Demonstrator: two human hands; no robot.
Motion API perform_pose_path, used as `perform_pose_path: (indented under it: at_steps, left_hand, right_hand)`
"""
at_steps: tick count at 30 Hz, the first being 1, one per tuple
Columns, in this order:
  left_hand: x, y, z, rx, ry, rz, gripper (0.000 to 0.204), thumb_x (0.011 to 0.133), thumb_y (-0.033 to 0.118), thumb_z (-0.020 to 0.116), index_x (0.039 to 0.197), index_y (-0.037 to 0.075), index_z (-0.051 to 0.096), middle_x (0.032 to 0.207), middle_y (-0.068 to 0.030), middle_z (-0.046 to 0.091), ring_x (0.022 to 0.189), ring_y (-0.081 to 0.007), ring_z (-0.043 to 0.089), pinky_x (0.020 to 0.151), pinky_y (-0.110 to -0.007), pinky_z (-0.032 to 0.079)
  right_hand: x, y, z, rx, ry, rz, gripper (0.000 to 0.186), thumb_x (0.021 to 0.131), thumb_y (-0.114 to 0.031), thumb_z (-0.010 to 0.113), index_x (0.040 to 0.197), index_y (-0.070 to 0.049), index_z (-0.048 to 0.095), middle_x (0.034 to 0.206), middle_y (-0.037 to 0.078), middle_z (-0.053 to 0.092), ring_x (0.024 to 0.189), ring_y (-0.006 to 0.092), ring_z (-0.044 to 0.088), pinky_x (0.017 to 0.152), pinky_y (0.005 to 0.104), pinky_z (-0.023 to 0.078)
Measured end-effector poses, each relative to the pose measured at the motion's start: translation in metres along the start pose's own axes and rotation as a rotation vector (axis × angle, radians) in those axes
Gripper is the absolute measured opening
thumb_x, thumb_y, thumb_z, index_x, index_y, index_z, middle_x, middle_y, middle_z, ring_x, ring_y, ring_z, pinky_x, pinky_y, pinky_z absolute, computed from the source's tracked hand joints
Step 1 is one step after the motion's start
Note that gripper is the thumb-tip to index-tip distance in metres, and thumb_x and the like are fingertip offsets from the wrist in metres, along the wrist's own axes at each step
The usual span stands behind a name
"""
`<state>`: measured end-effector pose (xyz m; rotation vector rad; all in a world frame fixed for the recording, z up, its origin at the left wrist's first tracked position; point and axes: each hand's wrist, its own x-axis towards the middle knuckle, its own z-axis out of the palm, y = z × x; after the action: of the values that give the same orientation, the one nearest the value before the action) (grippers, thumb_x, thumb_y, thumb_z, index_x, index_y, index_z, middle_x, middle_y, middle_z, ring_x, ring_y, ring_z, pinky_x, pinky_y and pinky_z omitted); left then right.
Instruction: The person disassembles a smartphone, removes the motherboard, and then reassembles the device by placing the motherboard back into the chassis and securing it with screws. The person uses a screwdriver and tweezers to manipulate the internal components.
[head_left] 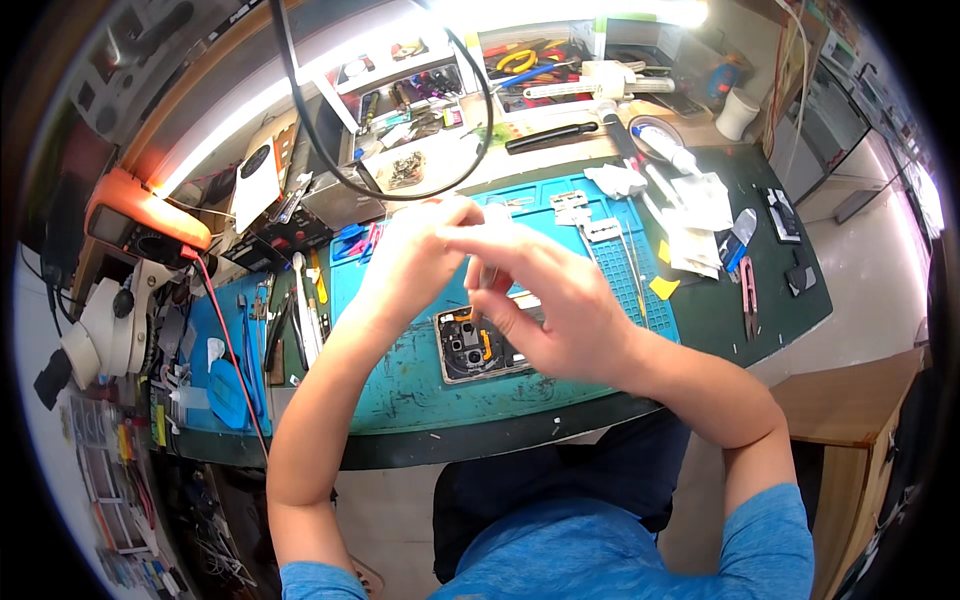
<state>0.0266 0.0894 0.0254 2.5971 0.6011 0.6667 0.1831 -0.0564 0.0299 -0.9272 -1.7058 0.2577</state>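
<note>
An opened smartphone (447, 368), its inner parts showing, lies on the blue-green work mat (420, 400). Above it my two hands meet, fingertips close together. My left hand (425, 255) has its fingers bent in toward the right one, closed on something I cannot make out. My right hand (565, 305) is closed too, thumb and forefinger pinched; a small greyish bit shows between them, too little to name. The right hand covers the phone's right part.
Tweezers (632, 265) and small metal parts (602, 230) lie on the mat's right side. Pink-handled pliers (748, 298) and crumpled tissues (705, 205) are farther right. A black cable loop (300, 100) hangs in front. At left stand an orange multimeter (150, 215) and hand tools.
</note>
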Motion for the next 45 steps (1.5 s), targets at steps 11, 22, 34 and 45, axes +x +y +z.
perform_pose_path:
  at_steps: [11, 22, 34, 45]
  left_hand:
    - [-0.065, 0.011, -0.033, -0.160, -0.020, -0.115, 0.012, 0.096, 0.007, 0.074, 0.107, 0.003, 0.075, 0.094, -0.0123, 0.073, 0.082, -0.0280, 0.069, 0.075, -0.037, 0.055]
    - [-0.094, 0.012, -0.026, -0.295, -0.046, -0.046, 0.015, 0.095, 0.007, 0.076, 0.110, 0.006, 0.079, 0.098, -0.0097, 0.074, 0.086, -0.0261, 0.069, 0.076, -0.036, 0.055]
    - [-0.095, 0.011, -0.022, -0.269, 0.021, -0.070, 0.015, 0.088, 0.009, 0.083, 0.103, 0.006, 0.079, 0.094, -0.0097, 0.075, 0.084, -0.0267, 0.070, 0.074, -0.036, 0.055]
    - [-0.094, 0.023, -0.019, -0.919, 0.029, -0.284, 0.061, 0.093, -0.001, 0.075, 0.150, 0.001, 0.053, 0.112, -0.0073, 0.077, 0.101, -0.0169, 0.072, 0.094, -0.033, 0.056]
  right_hand:
    - [-0.004, 0.000, 0.019, -0.006, -0.079, 0.072, 0.060, 0.095, 0.008, 0.068, 0.152, -0.005, 0.055, 0.103, 0.011, 0.069, 0.087, 0.0230, 0.070, 0.078, 0.0362, 0.061]
    - [0.003, 0.001, 0.025, -0.003, -0.149, 0.102, 0.061, 0.093, 0.007, 0.066, 0.151, -0.007, 0.055, 0.099, 0.011, 0.065, 0.090, 0.0294, 0.068, 0.080, 0.0398, 0.058]
    - [0.011, -0.001, 0.024, -0.122, -0.201, 0.005, 0.050, 0.089, 0.000, 0.077, 0.137, -0.010, 0.071, 0.091, 0.008, 0.068, 0.081, 0.0232, 0.068, 0.071, 0.0367, 0.058]
    - [0.016, -0.002, 0.028, 0.007, -0.210, 0.032, 0.052, 0.087, 0.000, 0.075, 0.137, -0.012, 0.068, 0.111, 0.011, 0.071, 0.095, 0.0296, 0.072, 0.081, 0.0382, 0.061]
